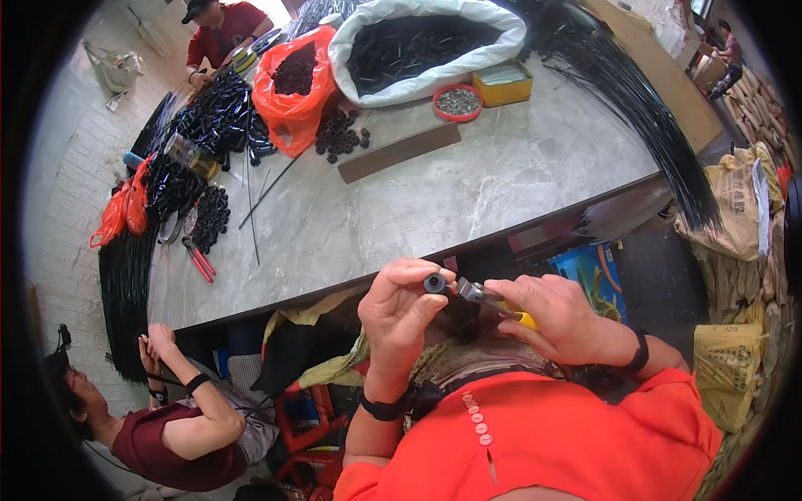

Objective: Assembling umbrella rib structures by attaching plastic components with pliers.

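- L hand [393, 316]: thumb + fingers pinch a small round blk part [434, 284] w/ a hole in it, hole end facing up at the cam.
- R hand [566, 319]: wrapped round pliers [473, 291] w/ a yellow grip; metal nose points at the blk part, v. close. Can't tell if they touch.
- Blk part + pliers are both up over the lap, just off the near edge of the big gray tbl [518, 188].
- Far side of tbl: white sack [511, 33] full of blk bits, w/ an orange bag [288, 117] on its L.
- Nr the sack: red dish [459, 118] of tiny silver bits, right by a yellow tin [505, 93].
- Flat brown bar [401, 154] lies nr the dish.
- Blk rings [338, 136] sit in a pile by the orange bag.
- L side of tbl: red-handled pliers [200, 262], lying down.
- R side: lots of long, thin blk rods [647, 104], hanging past the edge.
- Lower L: a co-worker [188, 451] in dark red, hands up by the tbl edge.
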Demonstrator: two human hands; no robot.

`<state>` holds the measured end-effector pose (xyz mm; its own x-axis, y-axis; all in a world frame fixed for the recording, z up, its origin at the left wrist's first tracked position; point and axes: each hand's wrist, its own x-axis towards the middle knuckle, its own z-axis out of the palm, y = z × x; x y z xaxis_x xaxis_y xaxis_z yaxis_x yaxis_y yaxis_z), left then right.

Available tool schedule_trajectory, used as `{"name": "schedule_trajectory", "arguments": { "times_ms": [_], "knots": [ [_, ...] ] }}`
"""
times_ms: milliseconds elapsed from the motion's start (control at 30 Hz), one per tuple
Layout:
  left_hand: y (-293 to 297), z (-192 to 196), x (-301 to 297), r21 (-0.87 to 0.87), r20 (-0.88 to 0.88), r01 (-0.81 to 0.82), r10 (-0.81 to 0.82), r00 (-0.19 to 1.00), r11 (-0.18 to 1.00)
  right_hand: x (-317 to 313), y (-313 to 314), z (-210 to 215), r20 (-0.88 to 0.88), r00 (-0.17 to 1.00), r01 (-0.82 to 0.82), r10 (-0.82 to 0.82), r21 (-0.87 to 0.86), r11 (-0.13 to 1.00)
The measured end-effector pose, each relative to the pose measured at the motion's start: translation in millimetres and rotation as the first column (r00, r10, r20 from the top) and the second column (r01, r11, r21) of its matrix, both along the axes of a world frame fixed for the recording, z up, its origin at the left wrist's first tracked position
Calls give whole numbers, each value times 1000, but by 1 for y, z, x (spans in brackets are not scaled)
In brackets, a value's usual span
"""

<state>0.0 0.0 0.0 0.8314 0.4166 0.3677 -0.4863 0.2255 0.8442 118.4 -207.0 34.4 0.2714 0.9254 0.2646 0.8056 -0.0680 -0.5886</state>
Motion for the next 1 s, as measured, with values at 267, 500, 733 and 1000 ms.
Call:
{"name": "schedule_trajectory", "arguments": {
  "times_ms": [267, 500, 733, 1000],
  "knots": [
    [-5, 9, -2, -17, 2, -70, 70, 998, 997, -1, 11, -8, 181, 980, 73, -85, 74, 995],
    [-8, 9, -4, -8, -10, -109, 109, 994, 994, -3, 15, -7, 195, 976, 84, -103, 102, 991],
    [-8, 7, -5, 0, 0, -115, 115, 993, 993, -1, 16, -4, 237, 967, 70, -89, 89, 994],
    [-8, 8, -6, 0, -5, -123, 123, 992, 992, 3, 18, -5, 265, 962, 44, -71, 106, 993]
  ]
}}
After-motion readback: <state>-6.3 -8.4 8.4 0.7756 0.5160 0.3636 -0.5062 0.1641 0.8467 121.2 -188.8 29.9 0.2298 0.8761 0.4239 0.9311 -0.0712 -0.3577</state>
